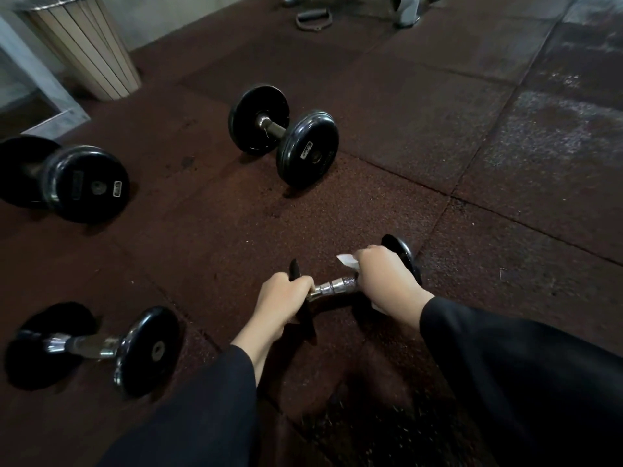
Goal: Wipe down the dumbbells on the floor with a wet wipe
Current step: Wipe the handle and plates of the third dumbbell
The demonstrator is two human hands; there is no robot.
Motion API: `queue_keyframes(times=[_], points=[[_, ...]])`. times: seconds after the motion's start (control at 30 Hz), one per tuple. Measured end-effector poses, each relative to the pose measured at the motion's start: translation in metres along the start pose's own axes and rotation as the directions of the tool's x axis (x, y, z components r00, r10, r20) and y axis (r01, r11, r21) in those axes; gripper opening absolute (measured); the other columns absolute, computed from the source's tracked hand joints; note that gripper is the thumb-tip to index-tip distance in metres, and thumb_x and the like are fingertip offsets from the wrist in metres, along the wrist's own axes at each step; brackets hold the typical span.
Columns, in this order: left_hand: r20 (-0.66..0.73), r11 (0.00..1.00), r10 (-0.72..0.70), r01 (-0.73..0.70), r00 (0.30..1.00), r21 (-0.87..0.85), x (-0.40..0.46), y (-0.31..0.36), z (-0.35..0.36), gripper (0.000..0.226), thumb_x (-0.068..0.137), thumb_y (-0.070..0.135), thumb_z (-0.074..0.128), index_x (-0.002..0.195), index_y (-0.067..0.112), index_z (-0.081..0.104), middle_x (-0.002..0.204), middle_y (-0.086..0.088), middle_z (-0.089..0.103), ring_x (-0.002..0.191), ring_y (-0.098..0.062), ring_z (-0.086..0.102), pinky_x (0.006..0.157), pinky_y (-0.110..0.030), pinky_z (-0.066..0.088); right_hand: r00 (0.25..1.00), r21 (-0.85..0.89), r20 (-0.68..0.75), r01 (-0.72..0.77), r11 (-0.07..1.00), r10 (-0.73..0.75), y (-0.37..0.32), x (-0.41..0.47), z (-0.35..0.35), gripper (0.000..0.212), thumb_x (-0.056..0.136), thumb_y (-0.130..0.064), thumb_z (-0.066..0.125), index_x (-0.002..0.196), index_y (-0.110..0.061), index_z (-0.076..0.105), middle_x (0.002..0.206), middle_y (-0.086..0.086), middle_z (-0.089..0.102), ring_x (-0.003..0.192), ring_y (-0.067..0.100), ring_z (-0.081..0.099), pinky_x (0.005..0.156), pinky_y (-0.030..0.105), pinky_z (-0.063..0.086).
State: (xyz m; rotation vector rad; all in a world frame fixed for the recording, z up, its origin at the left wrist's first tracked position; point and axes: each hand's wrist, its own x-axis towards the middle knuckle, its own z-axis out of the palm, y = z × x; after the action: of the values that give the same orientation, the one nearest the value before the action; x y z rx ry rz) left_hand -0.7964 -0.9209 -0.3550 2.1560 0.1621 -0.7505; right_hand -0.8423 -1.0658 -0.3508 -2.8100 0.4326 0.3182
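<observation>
A small dumbbell with a chrome handle (337, 286) and black plates lies on the floor just in front of me. My left hand (281, 303) grips its near plate at the left end. My right hand (387, 281) is curled round the handle's right end with a white wet wipe (347, 260) under the fingers; a corner of the wipe sticks out above the hand. The far plate (403, 251) shows behind my right hand. Three more dumbbells lie about: one at the lower left (101, 345), a large one at the far left (77, 182), another ahead (286, 133).
The floor is dark red rubber tiles (472, 163). A slatted wooden bin (91, 45) stands at the top left beside a pale frame (40, 96). A cable handle (313, 18) and machine feet (408, 8) lie at the far edge.
</observation>
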Motion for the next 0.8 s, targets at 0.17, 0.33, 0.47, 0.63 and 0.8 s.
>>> queue_keyframes(times=[0.17, 0.33, 0.47, 0.63, 0.8], points=[[-0.105, 0.999, -0.035, 0.033, 0.994, -0.022, 0.012, 0.002, 0.005, 0.071, 0.083, 0.065, 0.045, 0.108, 0.002, 0.065, 0.107, -0.016, 0.067, 0.1, -0.03, 0.062, 0.077, -0.032, 0.045, 0.995, 0.333, -0.07, 0.097, 0.938, -0.078, -0.015, 0.005, 0.008, 0.033, 0.088, 0.002, 0.048, 0.119, -0.002, 0.058, 0.118, 0.016, 0.059, 0.11, 0.032, 0.055, 0.094, 0.036, 0.044], [-0.118, 0.967, 0.06, -0.087, 0.991, -0.239, 0.012, 0.002, 0.023, 0.056, 0.094, 0.053, 0.037, 0.123, 0.01, 0.059, 0.121, -0.009, 0.063, 0.115, -0.024, 0.056, 0.089, -0.025, 0.037, 0.921, 0.217, -0.068, 0.389, 0.895, -0.384, -0.028, 0.011, 0.024, 0.043, 0.081, 0.007, 0.044, 0.121, -0.004, 0.057, 0.125, 0.012, 0.058, 0.119, 0.027, 0.047, 0.106, 0.031, 0.03], [-0.028, 0.913, 0.101, -0.104, 0.995, -0.394, 0.02, -0.002, 0.024, 0.058, 0.091, 0.055, 0.041, 0.13, 0.014, 0.053, 0.124, -0.003, 0.063, 0.113, -0.016, 0.058, 0.104, -0.03, 0.041, 0.867, 0.172, -0.042, 0.496, 0.851, -0.496, -0.024, 0.003, 0.024, 0.061, 0.082, 0.009, 0.043, 0.141, -0.004, 0.035, 0.146, 0.011, 0.038, 0.137, 0.025, 0.031, 0.112, 0.021, 0.014], [0.013, 0.893, 0.095, -0.079, 0.995, -0.443, 0.023, -0.005, 0.022, 0.061, 0.09, 0.057, 0.041, 0.141, 0.024, 0.039, 0.135, 0.002, 0.052, 0.124, -0.016, 0.05, 0.109, -0.031, 0.036, 0.85, -0.059, -0.186, 0.491, 0.869, -0.493, -0.008, 0.005, 0.034, 0.046, 0.083, -0.006, 0.035, 0.121, 0.0, 0.06, 0.123, 0.012, 0.063, 0.116, 0.028, 0.058, 0.097, 0.033, 0.047], [0.054, 0.877, 0.124, -0.084, 0.991, -0.474, 0.019, -0.007, 0.021, 0.081, 0.075, 0.072, 0.042, 0.14, 0.023, 0.04, 0.135, 0.0, 0.054, 0.118, -0.017, 0.055, 0.107, -0.039, 0.04, 0.896, 0.061, -0.004, 0.444, 0.894, -0.445, -0.028, 0.019, 0.022, 0.047, 0.088, 0.002, 0.041, 0.134, -0.008, 0.045, 0.133, 0.007, 0.053, 0.124, 0.024, 0.045, 0.104, 0.031, 0.034]])
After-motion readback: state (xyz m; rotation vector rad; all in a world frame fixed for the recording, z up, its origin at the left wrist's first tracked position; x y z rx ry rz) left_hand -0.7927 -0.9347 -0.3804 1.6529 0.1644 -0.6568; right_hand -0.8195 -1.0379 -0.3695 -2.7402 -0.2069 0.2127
